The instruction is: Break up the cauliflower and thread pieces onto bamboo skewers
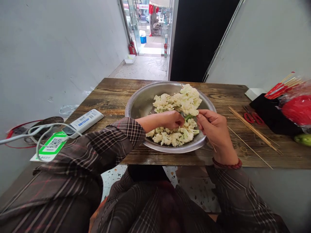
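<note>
A wide metal bowl [170, 149] stands on the dark wooden table and holds many cauliflower pieces [170, 136]. My left hand [173, 119] is over the middle of the bowl, fingers curled down among the cauliflower; what they hold, if anything, is hidden. At the bowl's right rim, my right hand [213, 127] pinches a thin wooden skewer, whose end shows below the palm. A large cauliflower floret [190, 98] sits just beyond the right fingertips, above the other pieces.
Loose wooden skewers [254, 129] and red scissors [254, 118] lie on the table's right. Beside them are a black holder [274, 113] and a red bag [297, 110]. A white power strip [85, 122], cables and a green code card [53, 144] are at the left.
</note>
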{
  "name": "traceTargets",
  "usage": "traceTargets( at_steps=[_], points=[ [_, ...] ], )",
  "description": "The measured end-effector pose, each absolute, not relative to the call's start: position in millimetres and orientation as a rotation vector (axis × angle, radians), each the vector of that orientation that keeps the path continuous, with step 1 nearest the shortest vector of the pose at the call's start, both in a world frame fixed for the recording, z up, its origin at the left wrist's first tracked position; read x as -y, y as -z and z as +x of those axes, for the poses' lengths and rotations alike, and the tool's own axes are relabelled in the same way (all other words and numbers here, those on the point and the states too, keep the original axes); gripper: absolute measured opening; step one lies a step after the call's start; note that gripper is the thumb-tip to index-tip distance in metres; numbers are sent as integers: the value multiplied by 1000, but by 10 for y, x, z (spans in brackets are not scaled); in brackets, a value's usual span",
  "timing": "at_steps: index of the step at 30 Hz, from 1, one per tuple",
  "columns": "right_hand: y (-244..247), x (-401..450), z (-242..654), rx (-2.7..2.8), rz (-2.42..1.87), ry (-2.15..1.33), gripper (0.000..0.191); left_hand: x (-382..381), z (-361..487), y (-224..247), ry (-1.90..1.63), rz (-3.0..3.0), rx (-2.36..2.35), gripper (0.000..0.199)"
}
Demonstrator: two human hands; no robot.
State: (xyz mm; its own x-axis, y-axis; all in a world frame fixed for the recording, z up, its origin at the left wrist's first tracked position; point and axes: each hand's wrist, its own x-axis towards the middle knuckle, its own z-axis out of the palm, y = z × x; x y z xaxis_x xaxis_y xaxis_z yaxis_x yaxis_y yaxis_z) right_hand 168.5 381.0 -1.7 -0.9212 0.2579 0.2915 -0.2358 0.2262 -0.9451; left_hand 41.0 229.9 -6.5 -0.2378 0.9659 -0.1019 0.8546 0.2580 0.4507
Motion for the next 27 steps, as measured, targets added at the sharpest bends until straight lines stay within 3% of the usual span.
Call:
traceTargets(
  at_steps=[6,11,16,21,27],
  points=[
    [-2,-3795,1690,2123,-36,-1744,28,-2227,321,-34,-546,1671,-2239,15],
    [16,-3805,1686,2129,-24,-1730,28,-2236,321,95,-390,1691,-2158,32],
    [54,-3825,1666,2119,-16,-1742,28,-2285,341,87,-420,1666,-2235,23],
    [50,-3812,1663,2095,-19,-1787,27,-2211,249,-111,-834,1239,-2438,14],
    [49,-3799,1678,2056,-56,-1840,29,-2112,246,-291,-1459,725,-2009,12]
  ],
)
